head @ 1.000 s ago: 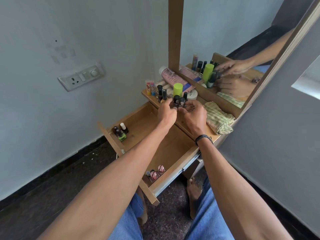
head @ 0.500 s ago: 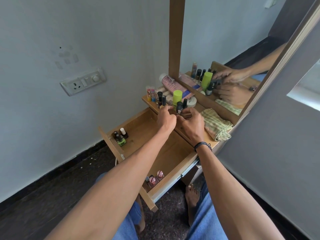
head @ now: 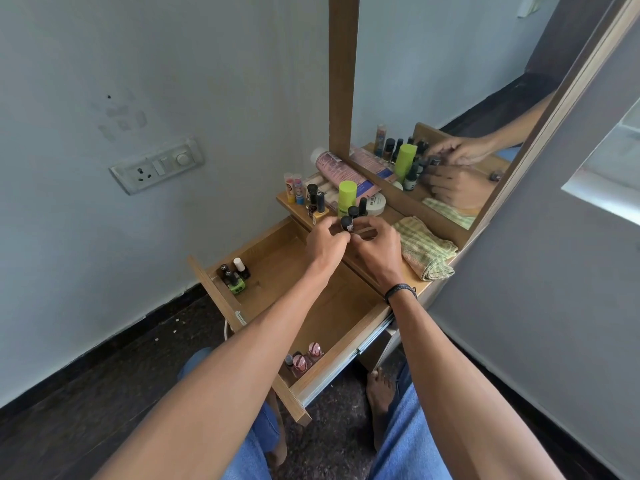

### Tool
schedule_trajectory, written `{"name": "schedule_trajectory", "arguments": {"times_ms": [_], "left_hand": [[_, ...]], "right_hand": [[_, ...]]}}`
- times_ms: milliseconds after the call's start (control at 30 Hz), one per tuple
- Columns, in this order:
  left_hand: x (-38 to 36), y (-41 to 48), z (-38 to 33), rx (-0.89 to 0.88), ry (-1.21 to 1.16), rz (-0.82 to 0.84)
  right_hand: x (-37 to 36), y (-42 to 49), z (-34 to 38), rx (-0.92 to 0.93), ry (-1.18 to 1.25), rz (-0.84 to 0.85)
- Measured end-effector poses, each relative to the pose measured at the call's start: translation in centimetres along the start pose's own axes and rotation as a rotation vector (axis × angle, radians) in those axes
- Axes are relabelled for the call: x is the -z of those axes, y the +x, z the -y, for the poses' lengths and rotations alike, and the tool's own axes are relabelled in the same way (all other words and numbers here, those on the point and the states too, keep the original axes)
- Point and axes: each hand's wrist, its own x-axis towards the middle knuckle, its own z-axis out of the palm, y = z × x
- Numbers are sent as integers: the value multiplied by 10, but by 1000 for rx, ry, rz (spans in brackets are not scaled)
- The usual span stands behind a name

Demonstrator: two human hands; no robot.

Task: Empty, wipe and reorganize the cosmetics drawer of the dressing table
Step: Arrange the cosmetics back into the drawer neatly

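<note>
at 12 o'clock of the drawer (head: 277,271), left hand (head: 327,242) is pinching a black-capped bottle (head: 346,223); right hand (head: 377,247) is curling beside it, grip unclear.

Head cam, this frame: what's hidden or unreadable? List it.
All head view.
- Small bottle: only its black cap shows; the left hand pinching it and the right hand cover the body.
- Right hand's grip: its fingers curl under, out of sight.
- Drawer floor, middle: both forearms cross over it.
- White jar label: too small to read.
</note>
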Motion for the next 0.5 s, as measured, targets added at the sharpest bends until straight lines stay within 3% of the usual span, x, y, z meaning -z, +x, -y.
{"name": "schedule_trajectory", "arguments": {"times_ms": [500], "left_hand": [[15, -2, 24, -175, 139, -57]], "right_hand": [[-4, 8, -6, -111, 51, -99]]}}
